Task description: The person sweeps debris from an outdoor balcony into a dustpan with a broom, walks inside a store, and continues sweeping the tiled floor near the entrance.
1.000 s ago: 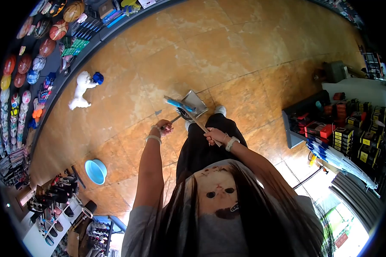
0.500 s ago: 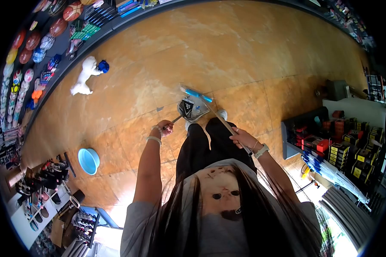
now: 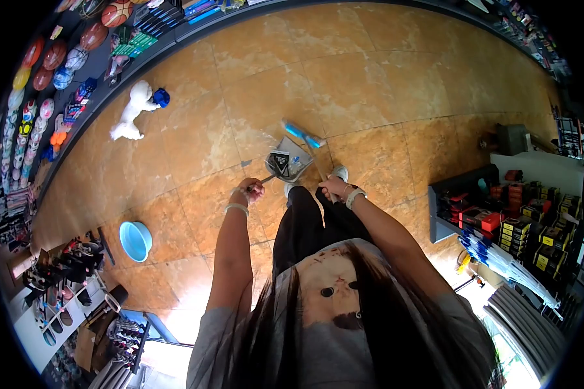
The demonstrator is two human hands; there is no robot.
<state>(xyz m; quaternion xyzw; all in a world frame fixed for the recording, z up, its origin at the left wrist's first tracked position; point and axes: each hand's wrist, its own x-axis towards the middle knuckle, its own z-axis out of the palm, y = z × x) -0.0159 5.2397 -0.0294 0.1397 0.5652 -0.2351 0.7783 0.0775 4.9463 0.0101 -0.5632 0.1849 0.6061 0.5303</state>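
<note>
head view: left fingers [image 3: 259, 190] clasp dustpan [image 3: 296, 165], right fingers [image 3: 327, 188] broom [image 3: 303, 134]; blue basin [image 3: 135, 242], white dog [image 3: 131, 117] leftward

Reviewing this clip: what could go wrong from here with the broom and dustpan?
1. The blue broom head sits just beyond the far edge of the dustpan, so a pull might knock the pan or push dirt past it.
2. The pan lies close to the shoes, so a step could bump it.
3. What looks like a small white dog is on the same open floor and might wander into the sweeping.
</note>
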